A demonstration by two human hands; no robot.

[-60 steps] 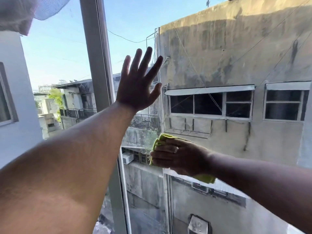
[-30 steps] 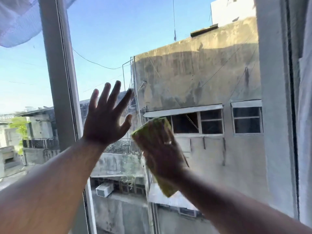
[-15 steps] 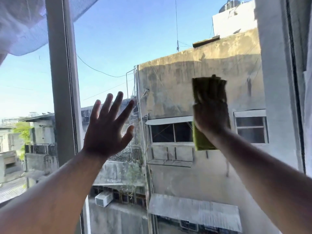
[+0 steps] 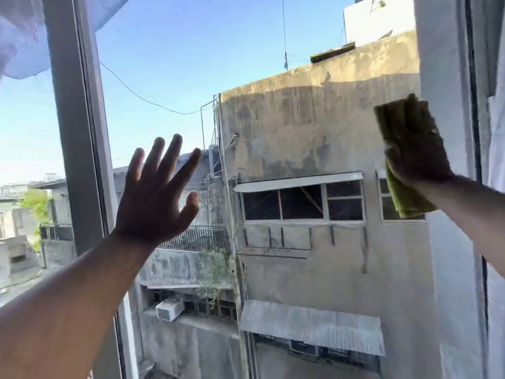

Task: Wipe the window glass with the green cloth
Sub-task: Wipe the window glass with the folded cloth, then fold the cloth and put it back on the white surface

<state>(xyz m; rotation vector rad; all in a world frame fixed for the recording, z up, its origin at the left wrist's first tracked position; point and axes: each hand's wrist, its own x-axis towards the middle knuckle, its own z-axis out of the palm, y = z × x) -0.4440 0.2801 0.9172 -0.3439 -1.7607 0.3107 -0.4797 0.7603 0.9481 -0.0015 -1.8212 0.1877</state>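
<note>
The window glass (image 4: pixel 287 105) fills the view, with a grey building and blue sky behind it. My right hand (image 4: pixel 416 149) presses a folded green cloth (image 4: pixel 404 198) flat against the pane at the right, close to the right frame; the cloth shows above my fingertips and below my palm. My left hand (image 4: pixel 158 192) lies flat on the glass at left centre, fingers spread, holding nothing.
A grey vertical window frame (image 4: pixel 79 138) stands just left of my left hand. The right frame and wall (image 4: pixel 448 77) border the pane beside the cloth. A pale mesh curtain (image 4: pixel 24 36) hangs at the top left, and white fabric shows at the far right edge.
My right hand has swept the cloth from low centre up and across to the right side of the pane. My left hand has stayed flat on the glass.
</note>
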